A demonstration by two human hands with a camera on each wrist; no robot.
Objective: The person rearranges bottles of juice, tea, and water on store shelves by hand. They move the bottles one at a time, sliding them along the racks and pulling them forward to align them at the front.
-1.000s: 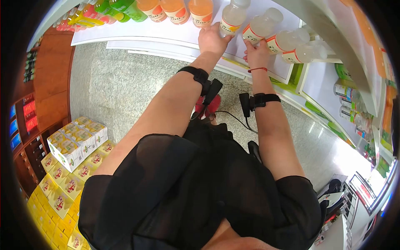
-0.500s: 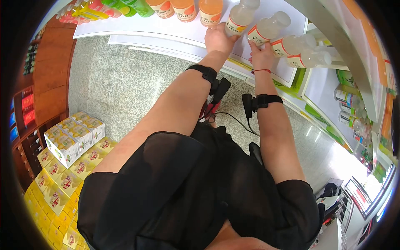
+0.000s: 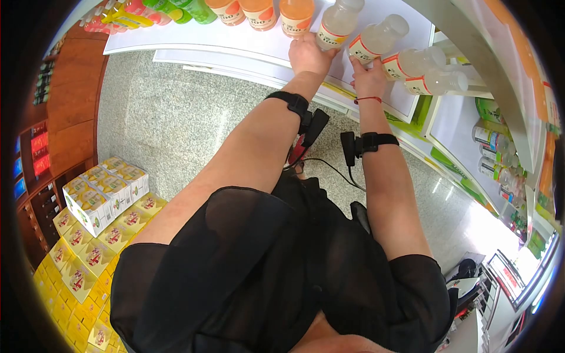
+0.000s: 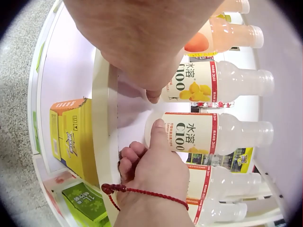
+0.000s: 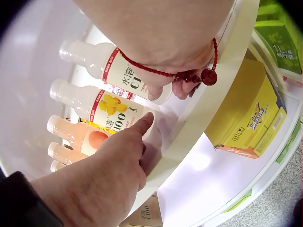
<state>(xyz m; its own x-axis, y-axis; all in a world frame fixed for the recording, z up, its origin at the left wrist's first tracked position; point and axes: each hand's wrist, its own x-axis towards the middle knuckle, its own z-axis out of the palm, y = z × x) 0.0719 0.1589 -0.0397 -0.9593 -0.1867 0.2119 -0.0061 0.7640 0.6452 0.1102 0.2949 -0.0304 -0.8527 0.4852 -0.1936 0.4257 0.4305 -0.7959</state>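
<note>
Bottles, C100 type, upright in a curved row on a white shelf (image 3: pixel 253 45), caps up. Lemon C100 bottle (image 3: pixel 339 23) stands just beyond the left hand (image 3: pixel 310 59), on its right-hand side; one outstretched digit touches it low down. Neighbouring clear bottle (image 3: pixel 379 37) stands just beyond the right hand (image 3: pixel 369 81), one straight digit against its lower label; two other fingers curled clear of it, holding nothing. Long axes of both bottles vertical, roughly side by side, narrow gap between; each hand nearer its own bottle. Hands apart, neither wrapped round a bottle; remaining left fingers partly hidden. Peach-coloured bottle (image 3: pixel 296 17) left of the lemon one; two further clear bottles (image 4: pixel 232 182) right of the neighbour. Red cord bracelet (image 3: pixel 368 99) on right wrist. Yellow carton (image 5: pixel 246 113) on the level below.
</note>
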